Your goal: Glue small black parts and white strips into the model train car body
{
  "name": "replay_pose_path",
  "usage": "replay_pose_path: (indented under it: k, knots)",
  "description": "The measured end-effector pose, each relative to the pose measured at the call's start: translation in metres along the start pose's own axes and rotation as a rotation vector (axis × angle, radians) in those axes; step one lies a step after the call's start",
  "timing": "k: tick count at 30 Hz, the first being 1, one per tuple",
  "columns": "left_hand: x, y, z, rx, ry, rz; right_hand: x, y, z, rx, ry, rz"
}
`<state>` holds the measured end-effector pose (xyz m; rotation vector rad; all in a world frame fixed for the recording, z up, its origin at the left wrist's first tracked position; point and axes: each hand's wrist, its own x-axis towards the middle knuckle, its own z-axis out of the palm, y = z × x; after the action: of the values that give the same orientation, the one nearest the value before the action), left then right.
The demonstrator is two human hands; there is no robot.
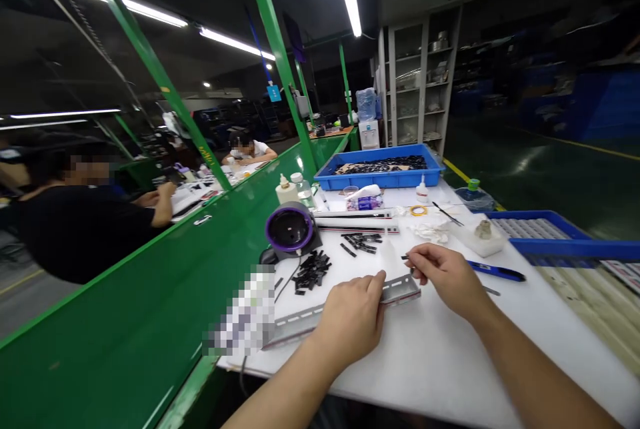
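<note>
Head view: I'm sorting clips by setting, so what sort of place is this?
Most likely a factory assembly line. A long green conveyor frame runs past seated co-workers, blue bins hold small black parts, and the left hand steadies a metal rail on a white workbench.

A long grey metal rail [345,306] lies flat on the white table, slanting toward its near-left edge.

Two hands, left hand [353,319] and right hand [443,276], are working; two blue trays [380,179] are sitting; two co-workers [75,216] are sitting; one blue pen [495,272] is lying.
</note>
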<state>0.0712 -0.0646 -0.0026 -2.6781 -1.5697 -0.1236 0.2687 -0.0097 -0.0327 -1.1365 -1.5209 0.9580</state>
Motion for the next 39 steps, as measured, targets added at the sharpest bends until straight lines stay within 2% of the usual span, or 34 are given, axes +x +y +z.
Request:
replay_pose_path:
  k: [5, 8, 12, 15, 18, 22, 28, 32, 39]
  knots:
    - [-0.014, -0.028, -0.007, 0.090, 0.088, -0.003, -0.008, -0.007, 0.001, 0.024, -0.131, 0.027]
    - [-0.016, -0.028, -0.003, 0.161, 0.101, 0.021, -0.011, -0.008, 0.005, -0.001, -0.215, 0.059]
    - [-0.014, -0.026, 0.015, 0.163, 0.118, 0.031, -0.011, -0.006, 0.008, -0.141, -0.329, 0.054]
    - [-0.014, -0.028, 0.028, 0.119, 0.157, 0.043, -0.009, -0.007, 0.008, -0.343, -0.324, -0.105]
    - [-0.014, -0.032, 0.035, 0.068, 0.172, 0.055, -0.008, -0.008, 0.009, -0.409, -0.298, -0.209]
    - [-0.012, -0.035, 0.037, 0.043, 0.155, 0.037, -0.007, -0.004, 0.011, -0.412, -0.293, -0.230]
    - [-0.012, -0.036, 0.038, 0.044, 0.160, 0.047, -0.005, 0.006, 0.018, -0.535, -0.302, -0.340]
    - [-0.012, -0.037, 0.039, 0.048, 0.167, 0.053, -0.006, 0.007, 0.021, -0.650, -0.361, -0.396]
    - [-0.010, -0.038, 0.038, 0.067, 0.189, 0.073, -0.011, 0.000, 0.025, -0.901, -0.368, -0.388]
